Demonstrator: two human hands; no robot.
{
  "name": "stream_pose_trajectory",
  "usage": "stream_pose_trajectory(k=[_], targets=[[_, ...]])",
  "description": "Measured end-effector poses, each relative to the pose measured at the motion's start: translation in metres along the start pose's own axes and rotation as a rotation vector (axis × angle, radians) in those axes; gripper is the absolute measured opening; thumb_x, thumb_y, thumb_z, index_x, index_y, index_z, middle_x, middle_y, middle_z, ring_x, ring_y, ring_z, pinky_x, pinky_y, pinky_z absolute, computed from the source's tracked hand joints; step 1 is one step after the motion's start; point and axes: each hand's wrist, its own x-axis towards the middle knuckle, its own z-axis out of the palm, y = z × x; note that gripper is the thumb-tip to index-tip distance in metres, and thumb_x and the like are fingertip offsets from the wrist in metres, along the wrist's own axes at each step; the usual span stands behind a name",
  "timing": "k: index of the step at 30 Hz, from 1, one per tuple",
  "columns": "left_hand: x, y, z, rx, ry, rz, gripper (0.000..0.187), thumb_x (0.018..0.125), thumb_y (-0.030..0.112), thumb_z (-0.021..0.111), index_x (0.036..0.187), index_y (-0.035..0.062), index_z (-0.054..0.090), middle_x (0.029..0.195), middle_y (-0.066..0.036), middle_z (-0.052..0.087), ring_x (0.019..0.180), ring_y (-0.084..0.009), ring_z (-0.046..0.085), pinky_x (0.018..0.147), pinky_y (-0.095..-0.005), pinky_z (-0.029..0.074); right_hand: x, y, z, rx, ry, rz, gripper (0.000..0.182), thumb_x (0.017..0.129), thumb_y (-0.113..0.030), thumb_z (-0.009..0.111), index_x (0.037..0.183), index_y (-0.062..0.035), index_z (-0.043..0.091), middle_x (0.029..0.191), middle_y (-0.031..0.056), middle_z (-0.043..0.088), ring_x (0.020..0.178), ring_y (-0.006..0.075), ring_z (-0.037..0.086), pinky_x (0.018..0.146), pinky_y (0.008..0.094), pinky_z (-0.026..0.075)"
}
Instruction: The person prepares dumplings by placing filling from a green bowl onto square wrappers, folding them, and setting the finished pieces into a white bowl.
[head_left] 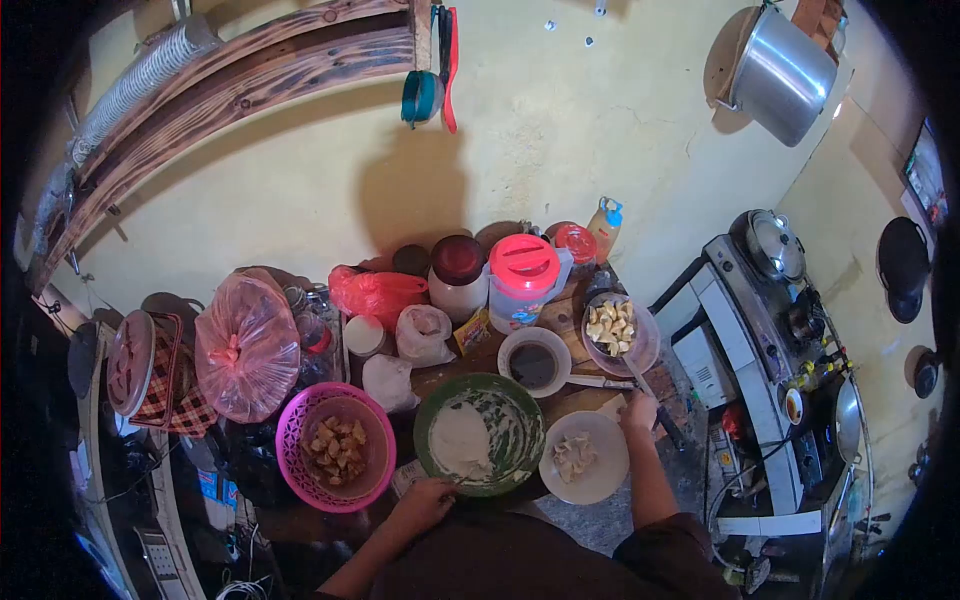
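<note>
**Operator:** Green bowl (520, 400) of white batter sits dead centre on the crowded table (590, 510), right in front of me. My left hand (425, 500) is curled against its near rim, at the lower left edge, fingers closed on the lip as far as I can tell.

**Second:** And the right one?

**Operator:** My right hand (640, 408) is off to the bowl's right, past the white plate (610, 478) with a few pale pieces on it. It is closed around the handle of a utensil (632, 375) whose long axis runs up and left toward the clear bowl of cut yellow chunks (615, 325). I can't make out what sort of utensil it is.

**Second:** So which hand is closer to the batter?

**Operator:** The left, touching the rim. The right is near but apart, with the plate between it and the green bowl.

**Second:** Anything else close by?

**Operator:** A pink basket (295, 450) of fried pieces just left of the green bowl, and a white bowl of dark liquid (533, 365) just behind it.
</note>
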Motion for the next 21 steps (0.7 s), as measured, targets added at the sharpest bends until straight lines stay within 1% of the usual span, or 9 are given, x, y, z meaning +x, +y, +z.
stream_pose_trajectory(k=[3,5,10,13,15,18,19,20,21], targets=[[-0.003,-0.012,0.012,0.027,0.074,-0.011,0.022,0.072,0.006,0.062,0.094,0.0019,0.064,0.087,-0.016,0.063,0.08,-0.0307,0.062,0.074,-0.039,0.049,0.002,0.004,0.007,0.062,0.04,0.055,0.032,0.062,-0.021,0.075,0.088,-0.0047,0.065,0.089,0.0171,0.063,0.083,0.0322,0.062,0.071,0.0391,0.051],[-0.004,-0.013,0.014,0.015,0.115,-0.008,0.021,0.072,0.005,0.062,0.093,0.0019,0.064,0.083,-0.016,0.063,0.077,-0.0307,0.062,0.072,-0.0391,0.049,-0.01,-0.003,-0.012,0.087,0.052,-0.011,0.018,0.066,-0.017,0.071,0.081,-0.0069,0.066,0.079,0.0156,0.065,0.076,0.0319,0.063,0.069,0.0401,0.051],[0.0,0.003,0.008,-0.031,0.203,-0.083,0.018,0.074,0.007,0.063,0.091,0.0033,0.065,0.079,-0.015,0.064,0.071,-0.0282,0.061,0.066,-0.0367,0.048,-0.006,0.006,-0.014,0.088,0.095,-0.071,0.014,0.069,-0.018,0.066,0.078,-0.0072,0.068,0.074,0.0161,0.063,0.073,0.0324,0.063,0.068,0.0409,0.051],[0.003,0.018,0.0,-0.052,0.209,-0.098,0.016,0.073,0.006,0.061,0.088,0.0018,0.063,0.086,-0.016,0.063,0.081,-0.0313,0.061,0.073,-0.0382,0.049,-0.009,0.005,-0.017,0.136,0.214,-0.117,0.015,0.071,-0.017,0.064,0.08,-0.0066,0.068,0.072,0.0166,0.063,0.069,0.0331,0.062,0.066,0.0406,0.051],[0.006,0.021,0.0,-0.037,0.188,-0.09,0.014,0.074,0.006,0.061,0.087,0.0016,0.063,0.086,-0.016,0.063,0.079,-0.0308,0.061,0.072,-0.0373,0.049,-0.014,0.001,-0.03,0.187,0.28,-0.131,0.015,0.072,-0.017,0.063,0.08,-0.0061,0.068,0.073,0.017,0.063,0.068,0.0339,0.062,0.065,0.0404,0.051],[0.009,0.016,0.007,-0.089,0.193,-0.012,0.013,0.075,0.007,0.062,0.087,0.0019,0.062,0.084,-0.014,0.063,0.076,-0.0295,0.062,0.071,-0.0357,0.049,-0.039,-0.024,-0.067,0.34,0.322,-0.146,0.012,0.074,-0.012,0.062,0.081,-0.0033,0.067,0.072,0.0168,0.063,0.065,0.0317,0.063,0.062,0.0383,0.05],[0.009,0.014,0.01,-0.158,0.214,0.059,0.015,0.075,0.009,0.063,0.088,0.0025,0.062,0.084,-0.013,0.063,0.075,-0.0287,0.062,0.07,-0.035,0.05,-0.053,-0.038,-0.077,0.533,0.37,-0.194,0.011,0.075,-0.011,0.062,0.08,-0.0018,0.065,0.07,0.0158,0.063,0.063,0.0291,0.063,0.06,0.0368,0.049],[0.009,0.017,0.01,-0.158,0.212,0.055,0.015,0.075,0.009,0.063,0.088,0.0025,0.062,0.084,-0.013,0.063,0.075,-0.0287,0.062,0.07,-0.035,0.05,-0.064,-0.05,-0.079,0.726,0.414,-0.238,0.01,0.076,-0.01,0.062,0.079,-0.0003,0.064,0.067,0.0149,0.063,0.06,0.0265,0.063,0.059,0.0353,0.049],[0.011,0.02,0.009,-0.162,0.197,-0.014,0.023,0.074,0.01,0.065,0.096,0.0025,0.058,0.083,-0.014,0.063,0.075,-0.0274,0.062,0.07,-0.0343,0.05,-0.069,-0.056,-0.065,0.756,0.363,-0.3,0.011,0.077,-0.01,0.063,0.08,0.0014,0.063,0.068,0.0131,0.063,0.061,0.0209,0.062,0.058,0.0325,0.048]])
